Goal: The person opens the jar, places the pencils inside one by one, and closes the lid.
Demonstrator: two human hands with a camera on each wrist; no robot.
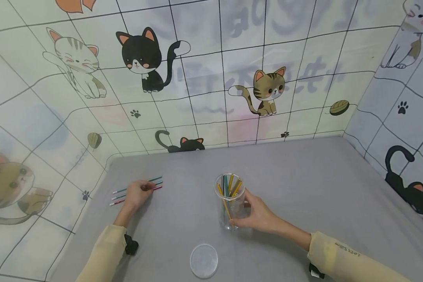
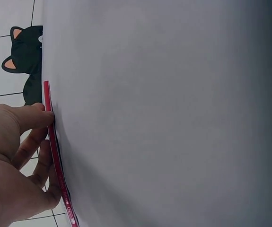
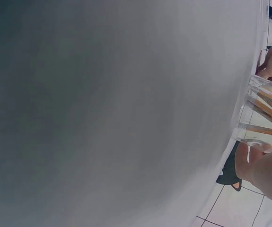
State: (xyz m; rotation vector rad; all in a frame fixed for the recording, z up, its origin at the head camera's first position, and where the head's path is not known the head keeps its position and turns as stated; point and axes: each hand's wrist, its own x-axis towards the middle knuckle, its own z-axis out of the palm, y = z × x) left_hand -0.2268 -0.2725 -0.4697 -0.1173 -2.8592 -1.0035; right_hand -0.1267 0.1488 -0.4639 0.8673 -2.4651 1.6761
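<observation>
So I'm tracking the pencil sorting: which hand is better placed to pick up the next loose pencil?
Probably the left. The left hand already rests on the loose pencils lying on the table, fingers against the red one. The right hand is busy holding the jar upright.

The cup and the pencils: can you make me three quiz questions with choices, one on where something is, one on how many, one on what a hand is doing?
1. Where is the round lid?
A. on the cup
B. flat on the table, nearer the person than the cup
C. in the left hand

2. How many pencils lie on the table by the left hand?
A. one
B. three
C. six

3. What is the right hand doing?
A. gripping the cup
B. lying flat
C. holding the lid

Answers: 1 B, the lid lies on the grey table below the cup. 2 B, three lie side by side. 3 A, its fingers wrap the cup.
</observation>
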